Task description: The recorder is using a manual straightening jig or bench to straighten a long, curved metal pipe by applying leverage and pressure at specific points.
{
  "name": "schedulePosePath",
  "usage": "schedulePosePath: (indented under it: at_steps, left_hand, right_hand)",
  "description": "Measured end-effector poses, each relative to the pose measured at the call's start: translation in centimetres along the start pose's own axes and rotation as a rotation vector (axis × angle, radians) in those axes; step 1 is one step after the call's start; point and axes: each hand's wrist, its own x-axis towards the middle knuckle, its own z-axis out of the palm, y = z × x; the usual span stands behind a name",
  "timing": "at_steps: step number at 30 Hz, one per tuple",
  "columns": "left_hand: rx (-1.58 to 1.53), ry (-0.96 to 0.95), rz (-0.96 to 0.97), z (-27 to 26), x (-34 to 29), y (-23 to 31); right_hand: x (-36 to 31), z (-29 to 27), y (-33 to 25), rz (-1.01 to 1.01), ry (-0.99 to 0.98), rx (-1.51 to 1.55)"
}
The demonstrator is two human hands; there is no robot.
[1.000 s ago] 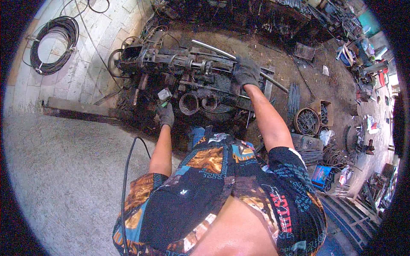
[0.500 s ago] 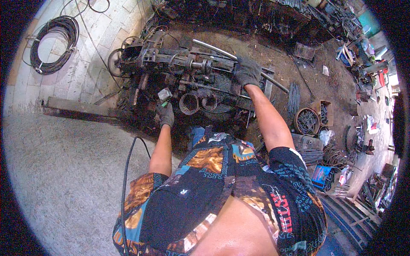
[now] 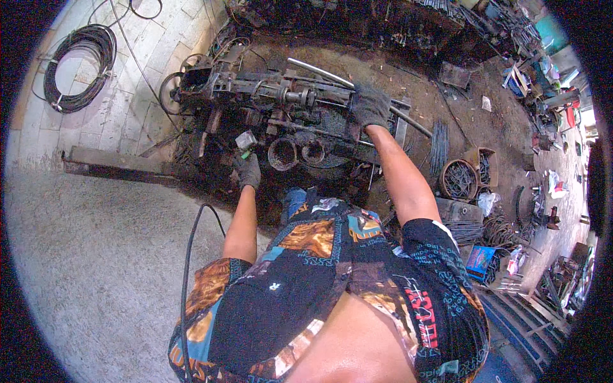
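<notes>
The right hand (image 3: 371,107) lies over the rod (image 3: 319,72), along the machine (image 3: 265,96)'s far side; the left hand (image 3: 247,172) is by a pale block (image 3: 245,140) at its near side. How far the fingers close, or whether they grip, I cannot tell. A glove (image 3: 378,116) could snag if the shaft (image 3: 295,97) spins. The shirt (image 3: 281,300) has red and blue lettering; I can read no label on the machine

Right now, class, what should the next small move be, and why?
Perhaps steady the bar with the right hand: it seems to emerge on both sides of that hand, whose grip is hidden, while the left hand is beside the pale box.
</notes>
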Motion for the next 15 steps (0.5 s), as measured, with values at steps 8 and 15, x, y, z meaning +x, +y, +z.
schedulePosePath:
  at_steps: [8,15]
  left_hand:
    - [-0.084,0.016,0.034,-0.1,-0.5,1.8]
    - [-0.041,0.149,0.059,1.1,0.0,0.5]
  right_hand:
    - [0.0,0.8,1.0,0.028,0.02,-0.019]
    - [-0.2,1.1,1.1,-0.008,0.107,-0.002]
